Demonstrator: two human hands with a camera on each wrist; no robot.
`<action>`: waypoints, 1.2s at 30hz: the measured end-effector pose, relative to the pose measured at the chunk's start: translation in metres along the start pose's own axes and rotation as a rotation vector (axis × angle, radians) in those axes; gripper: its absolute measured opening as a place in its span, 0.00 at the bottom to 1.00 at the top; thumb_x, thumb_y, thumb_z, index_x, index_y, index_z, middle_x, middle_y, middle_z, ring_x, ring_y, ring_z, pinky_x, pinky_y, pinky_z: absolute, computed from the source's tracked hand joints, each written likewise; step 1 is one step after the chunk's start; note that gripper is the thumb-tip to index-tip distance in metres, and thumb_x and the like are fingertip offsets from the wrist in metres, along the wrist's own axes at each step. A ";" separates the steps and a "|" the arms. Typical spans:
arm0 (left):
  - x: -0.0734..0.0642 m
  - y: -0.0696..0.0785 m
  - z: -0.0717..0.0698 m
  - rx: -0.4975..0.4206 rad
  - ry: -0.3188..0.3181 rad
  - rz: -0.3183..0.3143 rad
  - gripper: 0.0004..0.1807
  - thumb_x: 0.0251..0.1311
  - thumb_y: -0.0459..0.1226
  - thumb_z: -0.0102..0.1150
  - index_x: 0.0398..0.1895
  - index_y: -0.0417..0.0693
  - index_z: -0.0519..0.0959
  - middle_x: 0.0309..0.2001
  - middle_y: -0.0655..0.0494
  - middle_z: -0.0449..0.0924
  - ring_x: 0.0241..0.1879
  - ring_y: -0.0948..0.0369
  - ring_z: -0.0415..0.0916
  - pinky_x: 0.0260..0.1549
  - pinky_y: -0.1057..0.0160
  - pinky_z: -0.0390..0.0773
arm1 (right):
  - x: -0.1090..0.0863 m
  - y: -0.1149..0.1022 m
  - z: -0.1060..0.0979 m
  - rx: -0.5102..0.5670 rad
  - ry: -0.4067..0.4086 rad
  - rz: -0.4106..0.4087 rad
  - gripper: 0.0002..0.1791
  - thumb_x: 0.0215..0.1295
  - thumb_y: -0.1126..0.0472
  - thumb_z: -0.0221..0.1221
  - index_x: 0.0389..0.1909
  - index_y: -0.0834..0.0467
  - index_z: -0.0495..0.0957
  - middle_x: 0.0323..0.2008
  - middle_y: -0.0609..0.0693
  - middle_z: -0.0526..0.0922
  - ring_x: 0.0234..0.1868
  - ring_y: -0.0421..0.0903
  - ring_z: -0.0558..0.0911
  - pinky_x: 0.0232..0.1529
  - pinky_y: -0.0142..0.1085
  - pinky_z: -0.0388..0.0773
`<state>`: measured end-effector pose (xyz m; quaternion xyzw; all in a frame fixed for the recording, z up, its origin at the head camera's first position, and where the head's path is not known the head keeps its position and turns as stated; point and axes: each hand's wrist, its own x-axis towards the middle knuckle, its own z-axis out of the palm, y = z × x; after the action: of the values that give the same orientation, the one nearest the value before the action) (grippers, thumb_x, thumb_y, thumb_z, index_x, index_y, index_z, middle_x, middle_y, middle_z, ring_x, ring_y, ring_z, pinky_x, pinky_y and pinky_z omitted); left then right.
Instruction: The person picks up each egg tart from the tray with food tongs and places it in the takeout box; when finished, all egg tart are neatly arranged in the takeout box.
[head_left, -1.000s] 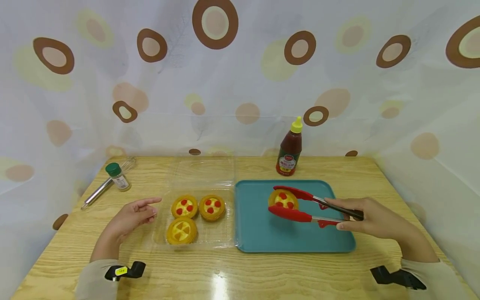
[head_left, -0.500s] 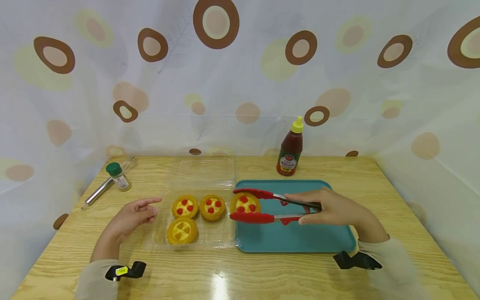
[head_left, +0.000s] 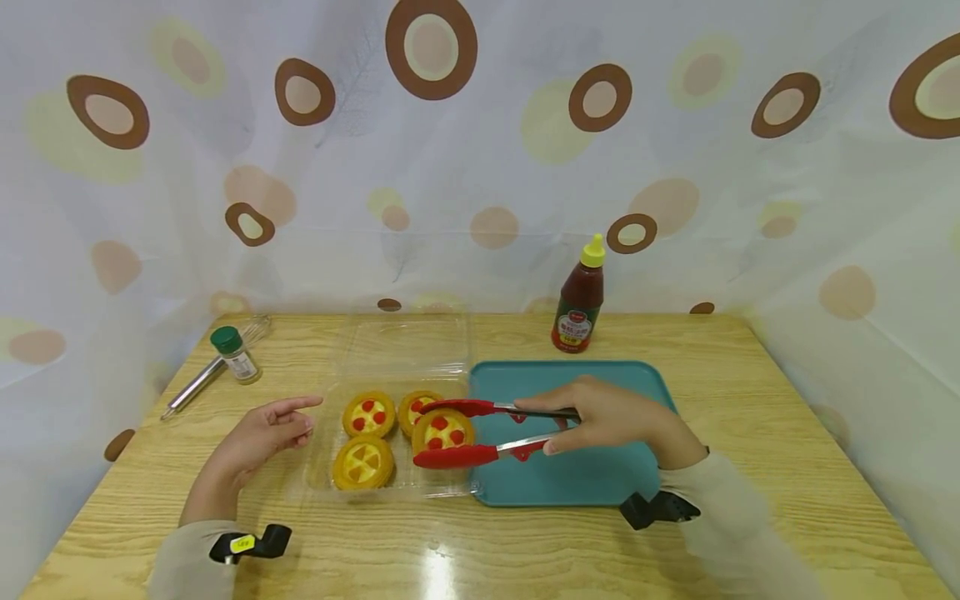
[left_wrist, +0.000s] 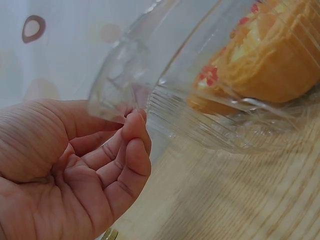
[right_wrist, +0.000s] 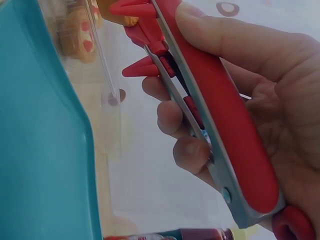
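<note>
The tart (head_left: 445, 429), clasped in the tongs (head_left: 453, 457), has moved left from above the tray (head_left: 592, 479) to over the box (head_left: 412, 477); the carry looks nearly complete. The right hand (head_left: 603, 417) grips the tongs; the left hand (head_left: 262, 437), fingers loosely bent, is beside the box, contact unclear.

Tart (head_left: 411, 406) partly hidden, bottle label (head_left: 575, 327) illegible
</note>
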<state>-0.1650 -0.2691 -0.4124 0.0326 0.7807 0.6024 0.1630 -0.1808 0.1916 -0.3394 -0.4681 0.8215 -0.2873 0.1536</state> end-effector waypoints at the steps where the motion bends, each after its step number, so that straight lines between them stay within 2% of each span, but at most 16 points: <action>1: 0.000 0.000 0.000 -0.001 0.001 0.000 0.29 0.67 0.35 0.52 0.68 0.31 0.59 0.31 0.56 0.75 0.31 0.63 0.73 0.37 0.66 0.77 | 0.003 0.000 0.001 0.000 -0.009 -0.008 0.31 0.60 0.52 0.63 0.62 0.63 0.71 0.23 0.38 0.71 0.21 0.33 0.65 0.22 0.27 0.63; 5: 0.000 0.000 0.001 -0.002 -0.004 0.012 0.29 0.67 0.35 0.53 0.67 0.30 0.59 0.31 0.55 0.74 0.31 0.63 0.73 0.37 0.66 0.77 | 0.013 -0.002 0.005 0.009 -0.047 -0.030 0.31 0.61 0.54 0.63 0.62 0.64 0.70 0.39 0.45 0.82 0.23 0.33 0.67 0.23 0.27 0.64; 9: 0.000 0.000 0.001 -0.002 -0.005 0.015 0.30 0.66 0.35 0.53 0.67 0.30 0.59 0.31 0.55 0.74 0.31 0.63 0.73 0.37 0.66 0.77 | 0.019 -0.003 0.007 -0.006 -0.080 -0.023 0.31 0.62 0.55 0.62 0.63 0.65 0.69 0.51 0.54 0.80 0.23 0.33 0.67 0.23 0.28 0.65; 21: 0.000 -0.001 0.001 0.004 0.006 0.003 0.30 0.66 0.35 0.54 0.67 0.30 0.60 0.30 0.55 0.74 0.31 0.61 0.73 0.39 0.66 0.77 | 0.028 -0.008 0.008 -0.026 -0.142 0.002 0.30 0.62 0.56 0.62 0.63 0.66 0.69 0.55 0.58 0.78 0.20 0.31 0.68 0.24 0.28 0.69; 30: 0.001 -0.002 0.000 0.005 0.006 0.007 0.29 0.66 0.35 0.53 0.67 0.30 0.60 0.31 0.53 0.75 0.32 0.61 0.72 0.39 0.66 0.77 | 0.032 -0.009 0.009 -0.033 -0.171 0.042 0.31 0.62 0.56 0.62 0.63 0.67 0.68 0.49 0.56 0.81 0.16 0.31 0.63 0.23 0.28 0.65; 36: 0.001 -0.002 0.000 -0.001 0.012 0.001 0.29 0.66 0.34 0.53 0.67 0.31 0.61 0.32 0.54 0.75 0.32 0.62 0.73 0.39 0.66 0.77 | 0.034 -0.008 0.011 -0.048 -0.176 0.056 0.32 0.62 0.56 0.63 0.63 0.67 0.68 0.44 0.54 0.83 0.17 0.31 0.64 0.24 0.27 0.66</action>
<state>-0.1658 -0.2696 -0.4144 0.0293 0.7813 0.6031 0.1580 -0.1872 0.1563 -0.3423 -0.4719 0.8242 -0.2207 0.2220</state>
